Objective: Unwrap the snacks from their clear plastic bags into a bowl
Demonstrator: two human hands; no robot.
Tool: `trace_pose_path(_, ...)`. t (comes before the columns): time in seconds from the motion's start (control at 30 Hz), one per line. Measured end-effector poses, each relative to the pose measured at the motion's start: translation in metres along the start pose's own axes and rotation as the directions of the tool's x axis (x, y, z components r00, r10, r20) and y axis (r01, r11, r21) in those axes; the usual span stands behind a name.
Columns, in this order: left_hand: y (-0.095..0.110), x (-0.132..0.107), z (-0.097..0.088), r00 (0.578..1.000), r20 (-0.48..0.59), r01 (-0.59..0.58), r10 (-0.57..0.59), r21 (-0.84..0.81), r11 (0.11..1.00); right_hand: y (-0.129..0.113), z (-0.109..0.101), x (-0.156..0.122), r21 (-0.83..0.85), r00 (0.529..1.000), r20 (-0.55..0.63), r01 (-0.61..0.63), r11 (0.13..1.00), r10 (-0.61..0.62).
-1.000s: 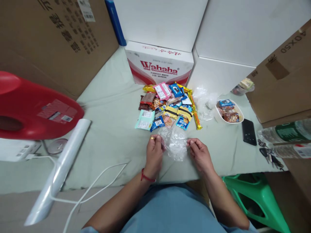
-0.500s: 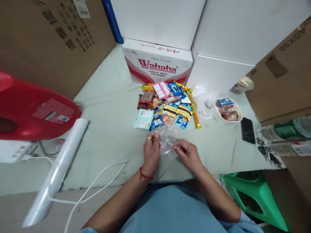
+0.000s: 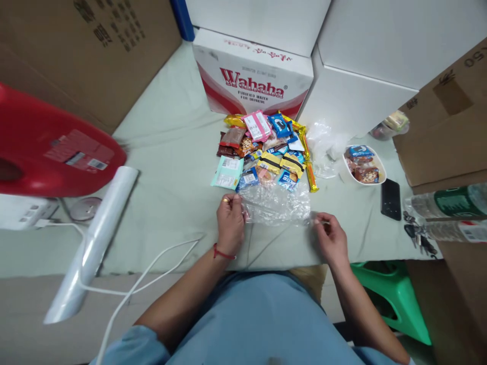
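Our left hand (image 3: 230, 223) pinches bag (image 3: 279, 205); our right hand (image 3: 332, 238) at its opposite edge, whether gripping we cannot tell. Bag spread flat between fingers, looks unfilled; snacks (image 3: 269, 162) loose just beyond fingertips.

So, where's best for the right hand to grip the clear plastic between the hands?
I'd pinch the plastic at its near right corner, from the right. It looks thin and spread wide, with that corner beside the right hand; the left hand has the left end, and snacks border the far side.
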State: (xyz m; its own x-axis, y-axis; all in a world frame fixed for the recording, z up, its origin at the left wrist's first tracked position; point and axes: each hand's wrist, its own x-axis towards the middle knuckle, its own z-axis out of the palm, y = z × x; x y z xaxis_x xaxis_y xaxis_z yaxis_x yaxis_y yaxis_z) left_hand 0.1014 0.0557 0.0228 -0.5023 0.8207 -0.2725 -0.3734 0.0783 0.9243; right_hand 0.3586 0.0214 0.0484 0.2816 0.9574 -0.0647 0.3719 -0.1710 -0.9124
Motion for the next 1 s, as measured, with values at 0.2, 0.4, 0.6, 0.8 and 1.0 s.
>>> trace_pose_path(0.2, -0.001, -0.003, 0.003, 1.0, 0.031, -0.002, 0.002, 0.004, 1.0, -0.026, 0.019, 0.0, -0.238, 0.752, 0.35, 0.648, 0.724, -0.558)
trace_pose_path(0.4, 0.011, -0.002, -0.003, 0.996, 0.085, 0.04, -0.039, -0.016, 0.999, -0.027, 0.07, 0.018, -0.233, 0.569, 0.63, 0.788, 0.57, -0.53)
trace_pose_path(0.6, 0.018, -0.027, -0.023, 0.999, -0.046, 0.024, -0.017, 0.159, 0.987, -0.032, 0.079, 0.006, -0.133, 0.798, 0.437, 0.512, 0.848, -0.414)
trace_pose_path(0.8, 0.017, -0.043, -0.02, 0.988, 0.132, 0.027, -0.076, 0.343, 0.939, -0.056, 0.086, -0.016, 0.222, 0.886, 0.464, -0.13, 0.966, 0.012)
trace_pose_path(1.0, 0.035, -0.015, -0.029, 0.894, 0.127, 0.444, -0.429, -0.137, 0.885, -0.056, 0.055, 0.002, 0.497, 0.787, 0.539, -0.585, 0.641, 0.3)
